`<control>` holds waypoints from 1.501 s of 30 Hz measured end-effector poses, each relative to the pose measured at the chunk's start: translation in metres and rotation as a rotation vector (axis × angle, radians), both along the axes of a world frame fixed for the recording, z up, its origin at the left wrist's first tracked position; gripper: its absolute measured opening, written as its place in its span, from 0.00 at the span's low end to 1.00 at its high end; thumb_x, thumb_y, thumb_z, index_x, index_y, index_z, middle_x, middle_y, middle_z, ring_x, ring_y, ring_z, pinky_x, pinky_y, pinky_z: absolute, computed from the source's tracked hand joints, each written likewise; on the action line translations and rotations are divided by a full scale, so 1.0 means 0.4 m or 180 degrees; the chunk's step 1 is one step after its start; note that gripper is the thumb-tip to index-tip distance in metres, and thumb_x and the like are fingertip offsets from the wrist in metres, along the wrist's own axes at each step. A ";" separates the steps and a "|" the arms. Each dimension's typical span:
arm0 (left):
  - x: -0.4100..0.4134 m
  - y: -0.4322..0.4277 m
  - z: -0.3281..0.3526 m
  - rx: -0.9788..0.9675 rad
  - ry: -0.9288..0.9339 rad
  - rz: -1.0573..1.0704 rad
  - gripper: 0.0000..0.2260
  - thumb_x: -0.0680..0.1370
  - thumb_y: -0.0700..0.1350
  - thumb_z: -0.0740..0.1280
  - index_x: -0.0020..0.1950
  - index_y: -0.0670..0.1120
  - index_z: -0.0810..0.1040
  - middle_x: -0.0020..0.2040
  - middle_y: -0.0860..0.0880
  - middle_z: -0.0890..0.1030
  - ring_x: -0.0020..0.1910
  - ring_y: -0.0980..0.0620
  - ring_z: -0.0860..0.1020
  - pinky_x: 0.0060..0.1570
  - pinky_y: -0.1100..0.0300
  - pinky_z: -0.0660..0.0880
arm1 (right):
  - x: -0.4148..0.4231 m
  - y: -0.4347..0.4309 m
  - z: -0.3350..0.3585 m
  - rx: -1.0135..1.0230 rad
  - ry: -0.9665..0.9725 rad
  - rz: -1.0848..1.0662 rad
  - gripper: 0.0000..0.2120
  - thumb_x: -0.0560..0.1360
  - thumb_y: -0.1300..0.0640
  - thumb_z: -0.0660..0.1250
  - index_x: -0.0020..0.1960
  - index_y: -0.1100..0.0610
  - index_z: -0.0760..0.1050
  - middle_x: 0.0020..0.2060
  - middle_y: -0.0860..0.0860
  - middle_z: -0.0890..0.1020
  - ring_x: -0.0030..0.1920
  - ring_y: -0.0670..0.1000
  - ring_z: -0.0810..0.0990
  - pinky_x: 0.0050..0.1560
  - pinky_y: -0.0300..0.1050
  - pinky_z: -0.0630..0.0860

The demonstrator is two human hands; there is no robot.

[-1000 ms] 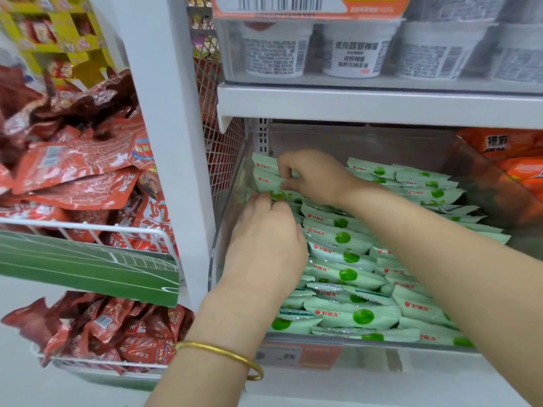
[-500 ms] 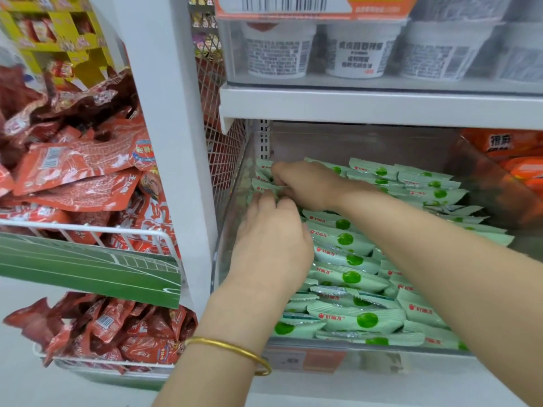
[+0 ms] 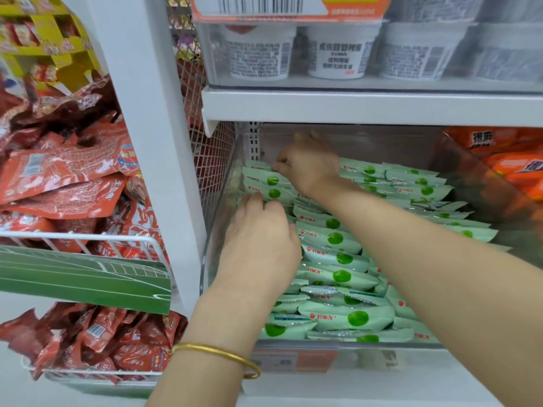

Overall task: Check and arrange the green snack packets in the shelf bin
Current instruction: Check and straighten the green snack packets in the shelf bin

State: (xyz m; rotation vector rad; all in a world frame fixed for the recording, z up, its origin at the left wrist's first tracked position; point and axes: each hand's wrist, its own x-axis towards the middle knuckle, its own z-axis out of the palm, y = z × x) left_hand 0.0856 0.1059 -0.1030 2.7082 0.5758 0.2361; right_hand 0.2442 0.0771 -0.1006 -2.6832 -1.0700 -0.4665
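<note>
Progress looked partial: both hands were deep in the clear shelf bin (image 3: 223, 259), working the back-left corner. Green snack packets (image 3: 332, 239) filled the bin, and a fairly neat overlapping row ran down its middle from 12 o'clock toward 6 o'clock. Packets at the 3 o'clock side and along the front edge lay more loosely, some tilted or tucked under others, so that part probably remained to be straightened.

The right hand (image 3: 308, 168), reaching toward 11 o'clock, had its fingers curled down onto the rearmost packets; whether it pinched one or only pressed on it could not be told. The left hand (image 3: 261, 245), wearing a gold bangle (image 3: 217, 355), lay palm-down with fingers nearly straight, tips touching a packet's edge at about 10 o'clock, gripping nothing visibly. Red snack bags (image 3: 58, 177) hung in wire racks at 9 o'clock, untouched.
</note>
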 end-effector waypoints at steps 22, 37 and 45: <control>-0.043 -0.029 0.035 -0.1170 -0.2080 -0.0561 0.25 0.76 0.54 0.61 0.72 0.50 0.64 0.66 0.57 0.68 0.66 0.61 0.66 0.66 0.66 0.61 | -0.221 -0.307 0.078 0.3853 0.2487 -0.0038 0.07 0.73 0.62 0.68 0.38 0.53 0.79 0.35 0.47 0.83 0.41 0.47 0.81 0.47 0.44 0.80; -0.050 -0.188 0.006 -0.2954 -0.1460 -0.1819 0.29 0.75 0.37 0.67 0.68 0.65 0.67 0.69 0.54 0.73 0.67 0.50 0.72 0.59 0.51 0.75 | -0.237 -0.500 0.033 0.4140 0.2589 0.0176 0.06 0.77 0.55 0.64 0.53 0.50 0.76 0.47 0.51 0.80 0.45 0.48 0.79 0.35 0.41 0.75; -0.051 -0.193 0.001 -0.3457 -0.1489 -0.1698 0.33 0.76 0.28 0.62 0.70 0.62 0.66 0.67 0.68 0.70 0.68 0.62 0.68 0.49 0.62 0.78 | -0.231 -0.502 0.007 0.3301 0.1687 0.0440 0.19 0.78 0.55 0.64 0.67 0.46 0.69 0.37 0.33 0.71 0.44 0.36 0.70 0.49 0.35 0.67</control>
